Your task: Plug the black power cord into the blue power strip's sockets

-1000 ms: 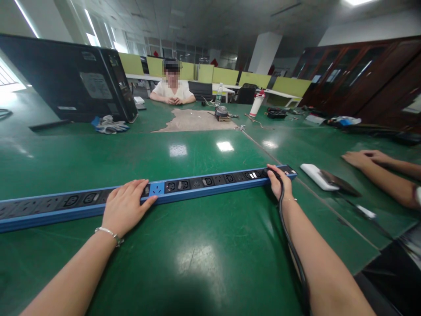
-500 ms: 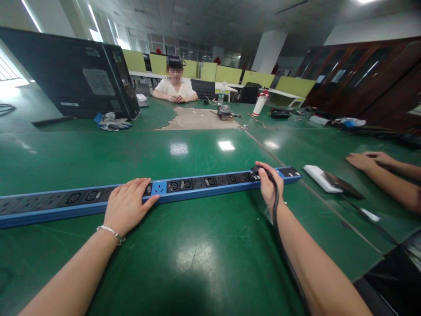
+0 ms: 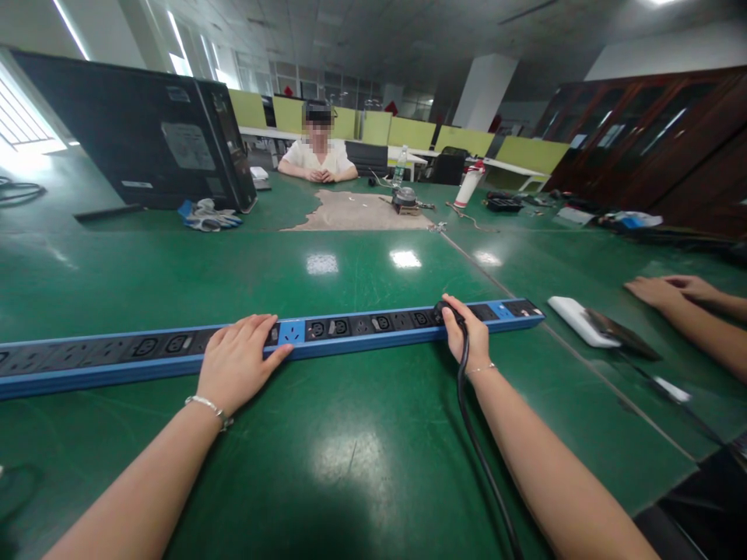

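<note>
Power strip (image 3: 355,334) on table (image 3: 262,264); gloves (image 3: 208,215) behind it, before computer tower (image 3: 137,140); bottle (image 3: 400,168) farther right.

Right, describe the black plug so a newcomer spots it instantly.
Across the green table lies a long blue-edged power strip. Follow it to the right hand. The black plug is held there, set apart from the flat sockets beside it by its trailing cable.

There are two bare hands of the wearer, the left hand (image 3: 236,362) and the right hand (image 3: 467,333), and two bracelets (image 3: 204,403), one per wrist. Counted on the tabletop (image 3: 350,435): one power strip (image 3: 362,342) with two blue socket sections (image 3: 292,332) in view, one black plug (image 3: 444,313), one computer case (image 3: 134,144), one bottle (image 3: 400,166), one red-topped cup (image 3: 469,185). One person (image 3: 318,155) sits opposite.
</note>
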A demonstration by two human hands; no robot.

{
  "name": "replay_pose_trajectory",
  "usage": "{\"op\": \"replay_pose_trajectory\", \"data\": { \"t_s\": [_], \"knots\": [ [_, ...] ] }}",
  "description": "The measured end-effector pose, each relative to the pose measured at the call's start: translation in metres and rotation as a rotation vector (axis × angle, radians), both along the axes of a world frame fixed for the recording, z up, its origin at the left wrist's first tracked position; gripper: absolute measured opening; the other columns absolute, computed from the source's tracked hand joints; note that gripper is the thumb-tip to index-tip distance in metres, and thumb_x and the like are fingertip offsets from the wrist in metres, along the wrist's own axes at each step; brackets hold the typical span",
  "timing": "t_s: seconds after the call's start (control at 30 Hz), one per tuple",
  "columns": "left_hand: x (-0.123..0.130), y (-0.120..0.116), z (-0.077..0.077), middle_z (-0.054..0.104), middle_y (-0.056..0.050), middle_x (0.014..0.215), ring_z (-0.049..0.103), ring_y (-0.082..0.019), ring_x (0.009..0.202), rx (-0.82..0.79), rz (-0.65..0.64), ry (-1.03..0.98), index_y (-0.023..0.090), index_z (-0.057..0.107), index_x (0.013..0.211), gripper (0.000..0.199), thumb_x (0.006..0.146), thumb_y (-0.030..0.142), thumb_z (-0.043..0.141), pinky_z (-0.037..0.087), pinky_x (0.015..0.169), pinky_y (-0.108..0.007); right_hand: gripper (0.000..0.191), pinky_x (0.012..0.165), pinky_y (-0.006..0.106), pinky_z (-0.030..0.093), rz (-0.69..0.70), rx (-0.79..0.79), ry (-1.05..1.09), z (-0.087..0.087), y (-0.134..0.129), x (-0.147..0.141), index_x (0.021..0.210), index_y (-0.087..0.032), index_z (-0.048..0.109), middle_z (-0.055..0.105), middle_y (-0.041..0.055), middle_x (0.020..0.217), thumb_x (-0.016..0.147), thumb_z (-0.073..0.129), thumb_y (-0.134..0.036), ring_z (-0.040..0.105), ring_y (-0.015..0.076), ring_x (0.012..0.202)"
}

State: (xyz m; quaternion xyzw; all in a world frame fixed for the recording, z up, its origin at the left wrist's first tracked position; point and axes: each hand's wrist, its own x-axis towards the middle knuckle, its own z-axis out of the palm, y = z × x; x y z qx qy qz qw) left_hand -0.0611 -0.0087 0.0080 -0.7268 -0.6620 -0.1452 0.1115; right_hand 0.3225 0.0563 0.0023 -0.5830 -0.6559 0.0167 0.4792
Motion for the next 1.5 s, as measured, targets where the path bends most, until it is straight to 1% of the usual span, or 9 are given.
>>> {"op": "replay_pose_trajectory", "data": {
  "t_s": [0.17, 0.43, 0.7, 0.87, 1.03, 1.13, 1.33, 1.4, 1.5],
  "knots": [
    [0.0, 0.0, 0.0, 0.056, -0.012, 0.128, 0.048, -0.028, 0.118, -0.013, -0.005, -0.013, 0.019, 0.049, 0.126, 0.058, 0.085, 0.057, 0.034, 0.032, 0.099, -0.044, 0.041, 0.098, 0.04, 0.045, -0.007, -0.001, -0.008, 0.001, -0.001, -0.002, 0.111, -0.021, 0.064, 0.066, 0.008, 0.112, 0.085, 0.046, -0.046, 0.06, 0.0231, 0.108],
    [0.001, -0.001, 0.001, 0.057, -0.012, 0.126, 0.049, -0.027, 0.118, 0.012, -0.001, 0.03, 0.017, 0.05, 0.125, 0.059, 0.086, 0.057, 0.031, 0.033, 0.098, -0.043, 0.037, 0.1, 0.039, 0.044, 0.008, 0.018, -0.011, 0.002, -0.001, -0.002, 0.108, -0.02, 0.065, 0.067, 0.0078, 0.112, 0.084, 0.048, -0.042, 0.059, 0.023, 0.11],
    [0.0, 0.0, -0.001, 0.056, -0.013, 0.127, 0.049, -0.028, 0.117, 0.004, -0.002, 0.014, 0.018, 0.049, 0.126, 0.059, 0.086, 0.058, 0.032, 0.033, 0.098, -0.044, 0.034, 0.095, 0.041, 0.046, -0.026, -0.012, -0.107, 0.003, 0.0, 0.002, 0.107, -0.022, 0.066, 0.068, 0.0075, 0.109, 0.083, 0.047, -0.039, 0.061, 0.0246, 0.107],
    [0.001, 0.0, 0.0, 0.056, -0.013, 0.127, 0.048, -0.028, 0.119, -0.006, 0.001, -0.003, 0.018, 0.049, 0.126, 0.06, 0.086, 0.058, 0.032, 0.033, 0.098, -0.045, 0.031, 0.093, 0.043, 0.047, -0.018, -0.014, -0.179, 0.0, 0.0, 0.0, 0.102, -0.024, 0.067, 0.07, 0.007, 0.105, 0.083, 0.047, -0.038, 0.063, 0.0249, 0.103],
    [0.0, 0.0, 0.0, 0.056, -0.012, 0.128, 0.048, -0.028, 0.119, -0.01, 0.0, -0.003, 0.018, 0.05, 0.126, 0.06, 0.085, 0.058, 0.032, 0.033, 0.099, -0.044, 0.03, 0.101, 0.048, 0.037, -0.029, 0.042, -0.243, -0.008, -0.004, -0.002, 0.108, -0.026, 0.064, 0.067, 0.0062, 0.112, 0.086, 0.045, -0.034, 0.061, 0.0233, 0.106],
    [0.0, 0.0, 0.0, 0.056, -0.012, 0.128, 0.048, -0.027, 0.119, -0.007, 0.005, -0.002, 0.018, 0.05, 0.126, 0.059, 0.085, 0.058, 0.032, 0.033, 0.099, -0.044, 0.031, 0.103, 0.051, 0.032, -0.028, 0.039, -0.261, -0.012, -0.005, -0.001, 0.11, -0.026, 0.062, 0.066, 0.0063, 0.115, 0.087, 0.043, -0.035, 0.06, 0.0228, 0.109],
    [0.001, -0.001, 0.001, 0.057, -0.012, 0.126, 0.049, -0.028, 0.118, 0.012, -0.016, -0.033, 0.017, 0.051, 0.125, 0.058, 0.085, 0.057, 0.034, 0.035, 0.097, -0.045, 0.032, 0.103, 0.054, 0.031, -0.026, 0.018, -0.097, -0.012, -0.003, -0.004, 0.105, -0.026, 0.064, 0.068, 0.007, 0.109, 0.086, 0.046, -0.042, 0.062, 0.0242, 0.105],
    [0.001, -0.001, 0.001, 0.057, -0.012, 0.126, 0.05, -0.027, 0.117, 0.024, -0.021, -0.042, 0.018, 0.052, 0.124, 0.057, 0.086, 0.056, 0.034, 0.035, 0.097, -0.045, 0.035, 0.101, 0.049, 0.037, -0.052, 0.045, 0.022, -0.007, -0.005, -0.007, 0.106, -0.024, 0.065, 0.068, 0.0079, 0.108, 0.085, 0.047, -0.045, 0.063, 0.0238, 0.102],
    [0.001, -0.001, 0.0, 0.057, -0.012, 0.126, 0.05, -0.027, 0.117, 0.031, -0.026, -0.048, 0.018, 0.052, 0.124, 0.056, 0.086, 0.055, 0.034, 0.036, 0.097, -0.045, 0.039, 0.094, 0.041, 0.045, -0.098, 0.125, 0.239, 0.008, -0.015, -0.014, 0.112, -0.022, 0.063, 0.067, 0.0082, 0.111, 0.086, 0.045, -0.045, 0.062, 0.022, 0.102]
  ]
}}
